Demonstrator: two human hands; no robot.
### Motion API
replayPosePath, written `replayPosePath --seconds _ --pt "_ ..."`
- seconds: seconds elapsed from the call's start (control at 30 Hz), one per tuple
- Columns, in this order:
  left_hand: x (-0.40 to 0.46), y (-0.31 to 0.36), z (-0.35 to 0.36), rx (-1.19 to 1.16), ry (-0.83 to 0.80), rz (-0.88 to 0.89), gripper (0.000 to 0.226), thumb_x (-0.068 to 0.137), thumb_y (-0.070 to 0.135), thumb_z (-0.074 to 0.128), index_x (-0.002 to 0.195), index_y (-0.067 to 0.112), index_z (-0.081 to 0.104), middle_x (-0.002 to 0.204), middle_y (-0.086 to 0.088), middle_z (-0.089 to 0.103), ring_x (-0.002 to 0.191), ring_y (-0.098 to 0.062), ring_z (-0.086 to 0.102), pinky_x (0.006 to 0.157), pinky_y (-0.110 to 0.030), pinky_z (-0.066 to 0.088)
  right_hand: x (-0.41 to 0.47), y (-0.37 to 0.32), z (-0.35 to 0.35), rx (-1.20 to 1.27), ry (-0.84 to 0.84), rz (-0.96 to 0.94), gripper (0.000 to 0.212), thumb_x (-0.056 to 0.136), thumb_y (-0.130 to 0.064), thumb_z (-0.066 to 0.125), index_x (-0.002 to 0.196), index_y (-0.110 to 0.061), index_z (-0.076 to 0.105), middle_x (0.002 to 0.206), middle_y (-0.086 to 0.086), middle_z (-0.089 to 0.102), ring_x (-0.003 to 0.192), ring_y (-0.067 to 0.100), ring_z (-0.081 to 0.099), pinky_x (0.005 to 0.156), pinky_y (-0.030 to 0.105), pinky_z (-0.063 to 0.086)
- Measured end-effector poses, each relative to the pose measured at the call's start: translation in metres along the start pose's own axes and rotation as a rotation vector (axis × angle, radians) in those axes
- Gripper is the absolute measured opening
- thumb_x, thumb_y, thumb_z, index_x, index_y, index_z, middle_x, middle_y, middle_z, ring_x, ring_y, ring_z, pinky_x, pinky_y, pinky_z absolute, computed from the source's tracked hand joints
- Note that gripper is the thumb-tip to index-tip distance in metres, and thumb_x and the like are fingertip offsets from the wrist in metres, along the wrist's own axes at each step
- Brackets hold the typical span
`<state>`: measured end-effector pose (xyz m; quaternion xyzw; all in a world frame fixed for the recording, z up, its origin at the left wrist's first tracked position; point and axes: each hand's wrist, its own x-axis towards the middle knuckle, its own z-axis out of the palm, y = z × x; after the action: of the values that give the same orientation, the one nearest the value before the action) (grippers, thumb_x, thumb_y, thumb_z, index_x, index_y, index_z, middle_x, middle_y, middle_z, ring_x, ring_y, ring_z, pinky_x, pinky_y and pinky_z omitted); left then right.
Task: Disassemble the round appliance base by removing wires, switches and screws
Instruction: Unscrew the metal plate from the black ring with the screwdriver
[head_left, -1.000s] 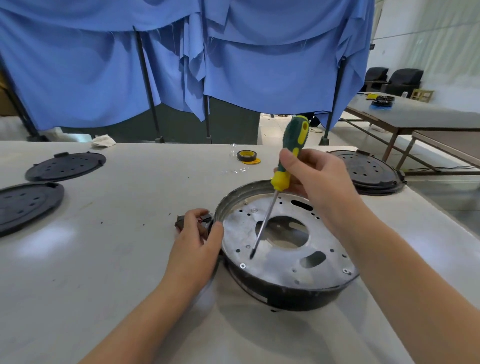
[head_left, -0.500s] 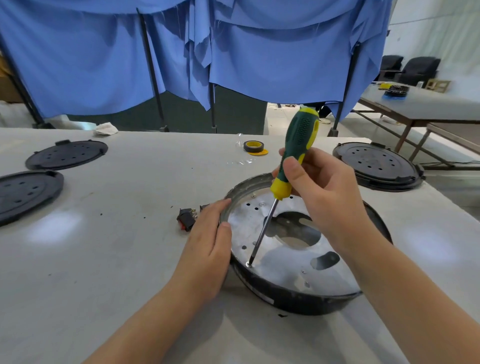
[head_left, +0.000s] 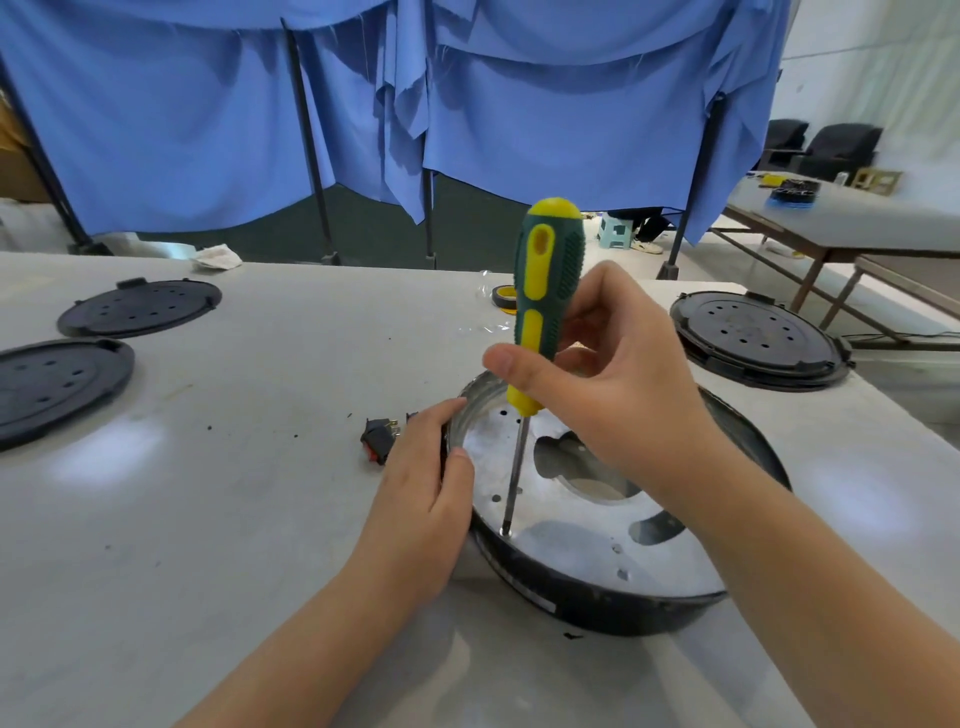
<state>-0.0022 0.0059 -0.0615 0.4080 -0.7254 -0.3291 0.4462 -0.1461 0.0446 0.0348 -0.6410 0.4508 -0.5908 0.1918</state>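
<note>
one switch (head_left: 381, 439) already lies loose on the table beside the round base (head_left: 597, 597) near its front edge, left hand (head_left: 426, 499) bracing the rim, right hand (head_left: 608, 395) gripping the screwdriver (head_left: 545, 312) on a remaining screw (head_left: 505, 532).

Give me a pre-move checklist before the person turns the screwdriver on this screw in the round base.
1. Screwdriver held in right hand: ok.
2. Tip set at a screw near the metal plate's near-left edge: ok.
3. Tip fully seated in the screw head: cannot tell.
4. Left hand steadies the round base at its rim: ok.
5. Removed switch lies on the table, apart from the shaft: ok.
6. Shaft upright: slightly tilted, ok.
</note>
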Motion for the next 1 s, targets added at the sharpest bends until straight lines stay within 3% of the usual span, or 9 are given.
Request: replayPosePath --seconds 0.1,0.2,0.4,0.53,0.7,0.8,0.87,0.9,1.0 --pt "0.001 0.002 -0.005 0.059 0.047 0.095 0.037 0.088 0.026 0.042 0.124 0.027 0.049 0.118 0.017 0.054 0.112 -0.001 0.050 0.095 -0.016 0.041 0.003 -0.003 -0.001 0.010 -0.055 -0.008 0.035 0.069 -0.027 0.083 0.077 -0.025 0.050 0.067 -0.008 0.065 0.053 0.004 0.060 0.054 0.022 0.054" --pt "0.002 0.003 -0.009 0.099 0.039 0.148 0.033 0.093 0.017 0.048 0.125 0.025 0.051 0.116 0.016 0.058 0.110 0.003 0.052 0.088 -0.003 0.038 0.004 -0.007 -0.005 -0.015 -0.062 -0.002 0.032 0.067 -0.025 0.083 0.077 -0.023 0.053 0.069 -0.005 0.067 0.058 0.012 0.063 0.058 0.033 0.058" --pt "0.003 0.005 -0.012 0.056 -0.047 0.130 0.044 0.093 0.007 0.046 0.129 0.033 0.046 0.116 0.017 0.059 0.107 -0.004 0.056 0.085 -0.007 0.043 0.008 -0.016 -0.015 0.004 -0.246 0.017 0.029 0.074 -0.011 0.077 0.099 -0.006 0.064 0.087 0.010 0.073 0.079 0.023 0.071 0.074 0.035 0.060" --pt "0.003 0.004 -0.013 0.047 -0.056 0.129 0.048 0.094 0.006 0.045 0.127 0.041 0.044 0.116 0.021 0.059 0.100 -0.002 0.058 0.081 -0.007 0.045 0.016 -0.016 -0.028 0.137 -0.392 0.114 0.031 0.075 -0.012 0.068 0.105 -0.006 0.063 0.093 0.008 0.074 0.089 0.020 0.072 0.078 0.026 0.056" --pt "0.007 0.011 -0.019 0.056 -0.111 0.079 0.042 0.093 0.007 0.048 0.123 0.036 0.051 0.121 0.019 0.058 0.115 0.000 0.053 0.099 -0.028 0.046 0.023 -0.011 -0.034 0.168 -0.456 0.160 0.036 0.074 -0.013 0.068 0.108 -0.004 0.062 0.097 0.010 0.075 0.092 0.022 0.072 0.078 0.025 0.056" --pt "0.016 0.026 -0.033 0.119 -0.271 0.032 0.025 0.089 0.029 0.057 0.111 0.039 0.063 0.117 0.025 0.061 0.114 0.005 0.052 0.102 -0.030 0.041 0.024 -0.006 -0.031 0.170 -0.403 0.167 0.044 0.070 -0.014 0.072 0.110 0.001 0.062 0.095 0.012 0.074 0.090 0.023 0.073 0.077 0.028 0.057" --pt "0.026 0.042 -0.044 0.217 -0.436 0.004 0.028 0.079 0.049 0.056 0.105 0.044 0.066 0.107 0.029 0.065 0.106 0.008 0.056 0.094 -0.026 0.044 0.024 -0.005 -0.031 0.144 -0.388 0.163 0.041 0.071 -0.018 0.072 0.108 -0.003 0.063 0.096 0.012 0.074 0.091 0.022 0.072 0.080 0.030 0.057" --pt "0.031 0.050 -0.048 0.212 -0.519 0.002 0.027 0.078 0.048 0.058 0.103 0.043 0.068 0.103 0.029 0.067 0.102 0.009 0.059 0.091 -0.022 0.046 0.023 -0.005 -0.032 0.121 -0.384 0.159 0.038 0.073 -0.020 0.072 0.107 -0.006 0.065 0.097 0.011 0.074 0.091 0.021 0.072 0.081 0.029 0.057" --pt "0.044 0.065 -0.046 0.001 -0.658 -0.004 0.018 0.087 0.020 0.066 0.102 0.027 0.073 0.099 0.016 0.074 0.098 -0.001 0.067 0.091 -0.016 0.050 0.021 -0.004 -0.032 0.049 -0.343 0.135 0.025 0.080 -0.015 0.074 0.105 -0.014 0.067 0.100 0.008 0.072 0.091 0.016 0.070 0.079 0.022 0.055"
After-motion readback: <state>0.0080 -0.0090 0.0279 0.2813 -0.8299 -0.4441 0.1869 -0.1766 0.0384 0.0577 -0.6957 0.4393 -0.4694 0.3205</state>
